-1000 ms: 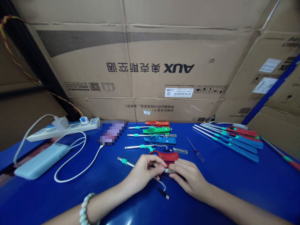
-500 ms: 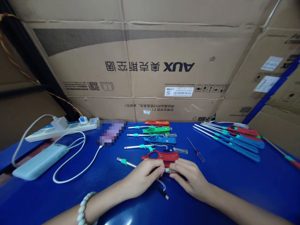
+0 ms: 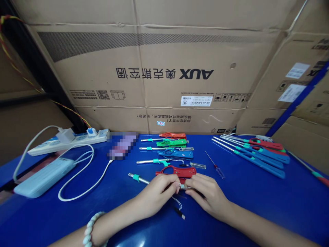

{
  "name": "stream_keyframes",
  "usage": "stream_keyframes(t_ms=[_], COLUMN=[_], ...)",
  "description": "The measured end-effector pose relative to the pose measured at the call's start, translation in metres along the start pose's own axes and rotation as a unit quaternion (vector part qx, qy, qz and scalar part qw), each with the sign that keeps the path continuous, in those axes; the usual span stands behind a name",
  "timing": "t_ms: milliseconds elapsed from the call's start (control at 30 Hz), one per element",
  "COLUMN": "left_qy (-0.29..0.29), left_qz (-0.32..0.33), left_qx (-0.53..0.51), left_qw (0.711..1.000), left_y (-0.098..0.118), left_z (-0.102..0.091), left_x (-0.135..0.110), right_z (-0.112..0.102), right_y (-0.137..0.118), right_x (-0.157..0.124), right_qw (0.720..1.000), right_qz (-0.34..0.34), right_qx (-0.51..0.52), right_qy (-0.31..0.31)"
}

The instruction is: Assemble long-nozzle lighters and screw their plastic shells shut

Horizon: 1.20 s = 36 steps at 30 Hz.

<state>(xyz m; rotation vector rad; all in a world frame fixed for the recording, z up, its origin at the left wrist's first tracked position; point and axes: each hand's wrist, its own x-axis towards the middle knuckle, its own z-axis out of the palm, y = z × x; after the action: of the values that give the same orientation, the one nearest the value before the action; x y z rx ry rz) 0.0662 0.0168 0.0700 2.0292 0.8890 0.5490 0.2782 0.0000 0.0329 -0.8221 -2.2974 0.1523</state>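
Observation:
My right hand [image 3: 212, 195] is closed round a clear lighter fuel tank [image 3: 190, 187], whose pale fitting [image 3: 182, 186] points left. My left hand [image 3: 160, 193] pinches at that fitting; what lies between its fingertips is hidden. Just beyond my hands lies a red lighter casing [image 3: 183, 171], partly covered. A metal lighter tube [image 3: 138, 178] with a teal collar runs under my left hand. Below my fingers, a black igniter [image 3: 179, 212] lies on the table with white wires leading up toward my hands.
Further back are orange [image 3: 177, 135], green [image 3: 177, 142] and blue lighter casings [image 3: 180, 154] with tubes and clear tanks. A screwdriver [image 3: 219, 170] lies right of them, near several long lighters [image 3: 267, 164]. A power bank [image 3: 43, 178] and power strip [image 3: 84, 138] occupy the left.
Both hands stay almost in place, fingertips still meeting at the tank's fitting. The right hand and tank have shifted very slightly left.

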Motion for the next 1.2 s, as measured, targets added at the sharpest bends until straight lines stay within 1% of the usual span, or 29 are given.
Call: stream_keyframes(t_ms=[167, 467, 633, 767, 900, 1067, 1200], left_qy=[-0.002, -0.009, -0.022, -0.028, -0.019, -0.002, 0.012], left_qz=[-0.006, -0.001, 0.024, 0.066, 0.098, 0.101, 0.095], left_qx=[-0.024, -0.006, 0.038, 0.095, 0.137, 0.159, 0.154], left_qw=[1.0, 1.0, 0.999, 0.993, 0.986, 0.982, 0.983], left_y=[0.0024, 0.0035, 0.0042, 0.0044, 0.0044, 0.0026, 0.0], left_z=[-0.0018, -0.0023, -0.0022, -0.001, -0.0004, 0.0022, 0.0057], left_x=[0.0004, 0.0007, -0.001, -0.0026, -0.0031, -0.0032, -0.0028], right_z=[-0.0001, -0.0004, -0.001, -0.0015, -0.0007, 0.0006, 0.0011], right_y=[0.0004, -0.0009, -0.0008, -0.0003, 0.0004, -0.0004, -0.0009], right_x=[0.0007, 0.0018, 0.0024, 0.0005, -0.001, -0.0004, 0.0002], right_qw=[1.0, 1.0, 1.0, 1.0, 0.999, 0.999, 0.999], right_qz=[-0.004, 0.003, -0.01, -0.011, -0.01, -0.009, 0.001], right_qx=[-0.004, 0.0, -0.006, -0.025, -0.029, -0.03, -0.028], right_qy=[0.008, 0.007, 0.005, -0.01, -0.027, -0.03, -0.03])
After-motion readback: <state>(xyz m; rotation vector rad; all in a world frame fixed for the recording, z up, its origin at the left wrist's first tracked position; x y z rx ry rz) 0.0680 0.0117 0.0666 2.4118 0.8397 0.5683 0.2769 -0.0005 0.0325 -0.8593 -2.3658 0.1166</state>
